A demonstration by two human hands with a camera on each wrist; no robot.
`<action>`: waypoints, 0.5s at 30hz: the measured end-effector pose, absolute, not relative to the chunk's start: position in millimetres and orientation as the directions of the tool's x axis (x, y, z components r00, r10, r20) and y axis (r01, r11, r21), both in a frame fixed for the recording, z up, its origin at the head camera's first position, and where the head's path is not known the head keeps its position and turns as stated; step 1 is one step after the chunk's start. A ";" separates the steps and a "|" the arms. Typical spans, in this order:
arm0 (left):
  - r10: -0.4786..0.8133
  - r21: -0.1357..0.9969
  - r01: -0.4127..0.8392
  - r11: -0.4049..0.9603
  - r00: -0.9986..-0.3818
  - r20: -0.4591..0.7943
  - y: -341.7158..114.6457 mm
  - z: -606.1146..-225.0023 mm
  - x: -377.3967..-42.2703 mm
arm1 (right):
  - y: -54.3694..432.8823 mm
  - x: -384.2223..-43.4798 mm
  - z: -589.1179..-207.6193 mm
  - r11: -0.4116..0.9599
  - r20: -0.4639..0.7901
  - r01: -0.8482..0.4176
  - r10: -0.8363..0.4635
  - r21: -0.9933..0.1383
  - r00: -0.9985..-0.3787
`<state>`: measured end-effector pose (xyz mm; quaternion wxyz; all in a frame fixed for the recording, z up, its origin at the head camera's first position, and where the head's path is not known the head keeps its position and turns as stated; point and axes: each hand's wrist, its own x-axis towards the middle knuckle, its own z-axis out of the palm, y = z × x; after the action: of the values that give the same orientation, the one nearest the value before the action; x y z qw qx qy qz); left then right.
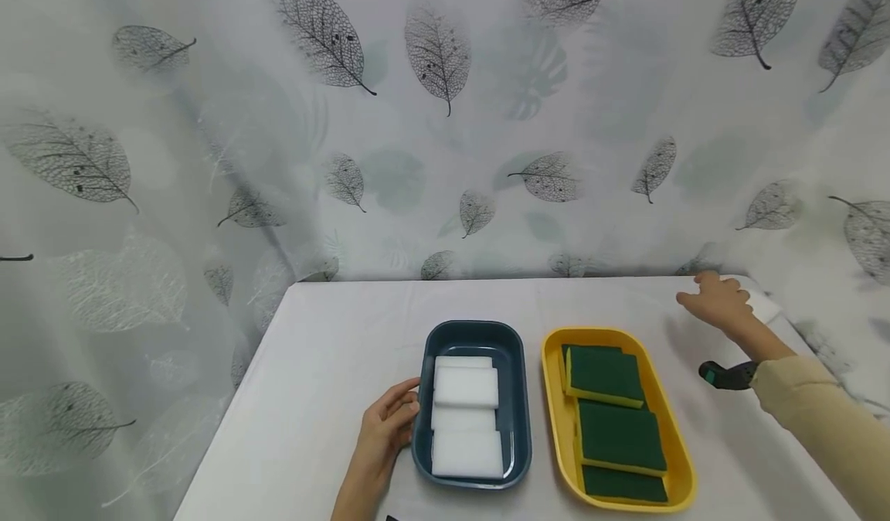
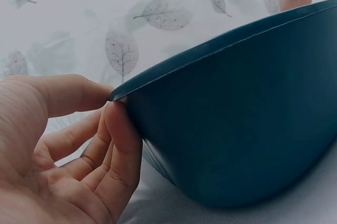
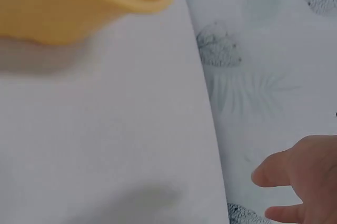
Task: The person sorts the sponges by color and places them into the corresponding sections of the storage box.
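Observation:
My left hand (image 1: 385,432) is at the left side of a dark blue basin (image 1: 516,420). In the left wrist view, the thumb lies at the top of the basin's rim (image 2: 174,63) and the index finger sits just under it, pinching the edge. Inside lie several white sponges (image 1: 467,453), overlapping in a column. To the right is a yellow tray (image 1: 551,397) with several green-and-yellow scouring sponges (image 1: 621,436). My right hand (image 1: 716,302) hovers near the table's far right corner, fingers loosely spread and holding nothing, beyond the tray.
A white cloth covers the table (image 1: 334,351). Behind and to the left hangs a leaf-patterned curtain (image 1: 389,134). A dark wrist strap (image 1: 726,374) with a green spot sits by the right sleeve (image 1: 813,405).

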<state>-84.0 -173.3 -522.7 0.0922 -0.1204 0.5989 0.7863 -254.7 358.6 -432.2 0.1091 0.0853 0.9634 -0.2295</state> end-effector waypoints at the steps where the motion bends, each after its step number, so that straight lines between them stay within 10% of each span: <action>1: 0.001 0.919 -0.291 -0.264 -0.953 -0.302 -172.8 -522.6 -84.3 | 360.8 -254.5 -435.2 0.885 -0.247 0.228 0.134 -0.406 -0.960; 15: 0.001 0.919 -0.296 -0.262 -0.952 -0.306 -171.1 -524.0 -86.1 | 396.6 -255.9 -477.0 0.888 -0.275 0.320 0.234 -0.329 -0.933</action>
<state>-86.1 -171.1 -524.0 0.0946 -0.1226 0.6001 0.7848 -255.9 396.6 -477.0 0.1145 0.1437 0.9649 -0.1876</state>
